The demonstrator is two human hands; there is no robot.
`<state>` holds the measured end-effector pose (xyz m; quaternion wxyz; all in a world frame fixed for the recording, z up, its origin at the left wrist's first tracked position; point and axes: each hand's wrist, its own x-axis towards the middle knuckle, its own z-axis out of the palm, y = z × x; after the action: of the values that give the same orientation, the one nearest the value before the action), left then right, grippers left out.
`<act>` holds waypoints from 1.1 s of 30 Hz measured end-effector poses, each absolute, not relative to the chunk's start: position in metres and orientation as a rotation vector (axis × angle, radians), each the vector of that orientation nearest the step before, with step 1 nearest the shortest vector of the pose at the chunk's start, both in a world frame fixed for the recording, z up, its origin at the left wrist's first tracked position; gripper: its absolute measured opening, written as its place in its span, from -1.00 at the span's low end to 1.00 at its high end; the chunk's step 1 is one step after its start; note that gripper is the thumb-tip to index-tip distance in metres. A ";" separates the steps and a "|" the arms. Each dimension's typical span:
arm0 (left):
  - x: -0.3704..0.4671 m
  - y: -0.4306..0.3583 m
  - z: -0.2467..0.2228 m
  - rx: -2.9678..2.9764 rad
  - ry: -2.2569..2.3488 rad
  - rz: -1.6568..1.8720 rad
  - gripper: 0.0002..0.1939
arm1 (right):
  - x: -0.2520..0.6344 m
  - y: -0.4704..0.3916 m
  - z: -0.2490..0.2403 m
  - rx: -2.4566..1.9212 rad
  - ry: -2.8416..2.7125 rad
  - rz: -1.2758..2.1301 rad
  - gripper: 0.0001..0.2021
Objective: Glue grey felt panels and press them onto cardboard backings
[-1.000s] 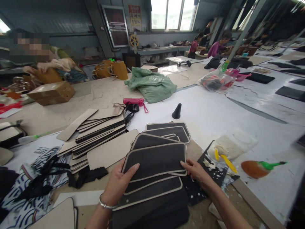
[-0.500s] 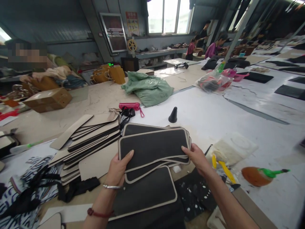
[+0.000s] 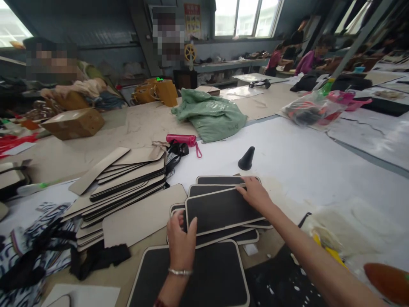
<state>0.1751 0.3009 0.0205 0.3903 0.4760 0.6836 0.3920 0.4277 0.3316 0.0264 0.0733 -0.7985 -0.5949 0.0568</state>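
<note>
Several black panels with beige borders lie in a loose, fanned pile, the top panel (image 3: pixel 220 209) tilted up to the right. My left hand (image 3: pixel 182 238) is at the pile's left edge, fingers apart and slightly curled, with a bracelet on its wrist. At the far edge, my right hand (image 3: pixel 254 194) rests with spread fingers on the upper panels. Nearer to me lies another black panel (image 3: pixel 214 273), partly behind my left wrist. To the left sits a stack of beige boards (image 3: pixel 128 183), with one board (image 3: pixel 143 215) angled beside it.
Behind the pile stand a black cone (image 3: pixel 246 158), a pink tube (image 3: pixel 181 139) and a green sack (image 3: pixel 211 115). A cardboard box (image 3: pixel 75 123) sits at the left. An orange bottle (image 3: pixel 385 279) lies at the right. Other people work farther back.
The held panel now lies on the pile, and the panels are more fanned out. My left hand has let go of its edge; my right hand has moved onto the far panels. The view has shifted left.
</note>
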 end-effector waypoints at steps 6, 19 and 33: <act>0.212 0.244 0.032 0.113 1.132 0.605 -0.68 | 0.406 0.393 0.018 -2.264 -2.182 0.279 -0.61; 0.227 0.256 0.018 -0.184 1.175 0.689 -0.79 | 0.396 0.398 0.055 -2.182 -2.451 0.508 -0.38; 0.223 0.248 0.008 -0.106 1.109 0.752 -0.86 | 0.356 0.352 0.101 -2.040 -2.800 0.754 -0.49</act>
<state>0.2229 0.2483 0.0076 0.7826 -0.0489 0.5138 0.3482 0.3556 0.3515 0.1008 -0.2005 -0.5636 -0.7738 0.2084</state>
